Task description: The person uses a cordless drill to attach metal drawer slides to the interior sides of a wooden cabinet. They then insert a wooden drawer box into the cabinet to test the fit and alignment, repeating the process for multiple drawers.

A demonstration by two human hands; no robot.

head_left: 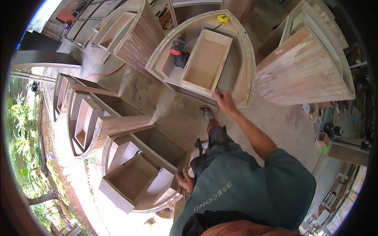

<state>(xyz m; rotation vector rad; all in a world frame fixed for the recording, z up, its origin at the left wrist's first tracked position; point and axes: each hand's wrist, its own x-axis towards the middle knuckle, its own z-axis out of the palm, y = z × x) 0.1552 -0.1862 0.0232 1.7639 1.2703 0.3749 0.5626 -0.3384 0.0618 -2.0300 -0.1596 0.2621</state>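
Note:
My right hand (226, 103) is closed at the front edge of a pointed, curved wooden cabinet (251, 78). A small dark thing shows at its fingertips, too small to name. Inside that cabinet a shallow wooden drawer box (202, 59) lies beside a red and black cordless drill (178, 50). A yellow tape measure (223, 18) rests on the cabinet's far tip. My left hand (186, 181) hangs low with loosely bent fingers, seemingly holding nothing. It is nearest to the side of another curved cabinet (179, 167), whose drawer (132, 179) stands pulled out.
More curved cabinets stand around me: one at the far left (136, 43), one at the right (307, 70) and one at the left (114, 128). A red hose (106, 74) crosses the concrete floor (157, 94). Tools and offcuts crowd the right side.

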